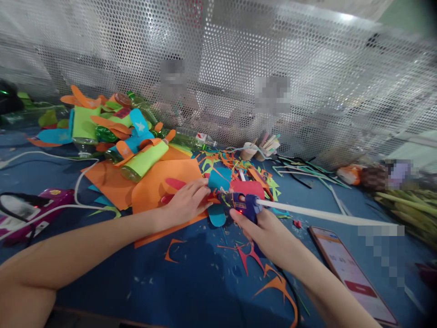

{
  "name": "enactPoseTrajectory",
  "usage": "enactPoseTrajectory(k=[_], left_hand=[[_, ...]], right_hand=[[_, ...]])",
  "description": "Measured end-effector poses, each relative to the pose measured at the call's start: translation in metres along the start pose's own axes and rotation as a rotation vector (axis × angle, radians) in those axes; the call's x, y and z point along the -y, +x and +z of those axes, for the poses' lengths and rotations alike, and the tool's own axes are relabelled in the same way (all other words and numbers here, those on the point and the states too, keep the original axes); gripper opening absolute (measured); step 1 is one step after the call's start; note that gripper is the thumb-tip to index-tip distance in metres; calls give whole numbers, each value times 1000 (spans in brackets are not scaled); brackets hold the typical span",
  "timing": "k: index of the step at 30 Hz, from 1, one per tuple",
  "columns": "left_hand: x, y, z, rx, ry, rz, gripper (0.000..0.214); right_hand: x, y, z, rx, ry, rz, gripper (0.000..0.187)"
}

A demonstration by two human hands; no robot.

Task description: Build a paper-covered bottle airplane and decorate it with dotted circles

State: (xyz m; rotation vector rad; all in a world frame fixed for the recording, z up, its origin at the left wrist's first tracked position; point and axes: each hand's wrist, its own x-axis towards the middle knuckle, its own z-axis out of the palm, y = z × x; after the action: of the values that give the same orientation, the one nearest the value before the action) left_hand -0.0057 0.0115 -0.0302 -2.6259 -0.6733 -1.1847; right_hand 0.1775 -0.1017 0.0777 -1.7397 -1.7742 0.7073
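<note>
My right hand (273, 232) is wrapped around a dark blue glue gun (248, 203) with a small red light on it. A long white glue stick (317, 214) runs out of the gun's back to the right. The gun's nozzle is at a toy plane of coloured craft sheet, with a blue wing (217, 216) and a red body (249, 187). My left hand (187, 200) is at the plane's left end, fingertips pressed on it; the thumb is mostly hidden. Orange sheets (164, 180) lie underneath that hand.
Bottle planes wrapped in coloured sheet (146, 159) pile up at the back left. Scraps (276, 284) litter the blue table. A phone (351, 269) lies at right, a purple device (48, 212) with cords at left. Pen cups (262, 148) stand before a perforated metal screen (232, 59).
</note>
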Motion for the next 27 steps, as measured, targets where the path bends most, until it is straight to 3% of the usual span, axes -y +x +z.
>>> enactPoseTrajectory(k=[4, 16, 27], left_hand=[[-1, 1, 0, -1, 10, -8, 22], [0, 3, -5, 57, -39, -5, 22], [-2, 4, -5, 19, 5, -4, 20]], right_hand=[[1, 1, 3, 73, -15, -13, 30], [-16, -7, -20, -25, -68, 73, 37], [-32, -13, -32, 18, -72, 207, 51]])
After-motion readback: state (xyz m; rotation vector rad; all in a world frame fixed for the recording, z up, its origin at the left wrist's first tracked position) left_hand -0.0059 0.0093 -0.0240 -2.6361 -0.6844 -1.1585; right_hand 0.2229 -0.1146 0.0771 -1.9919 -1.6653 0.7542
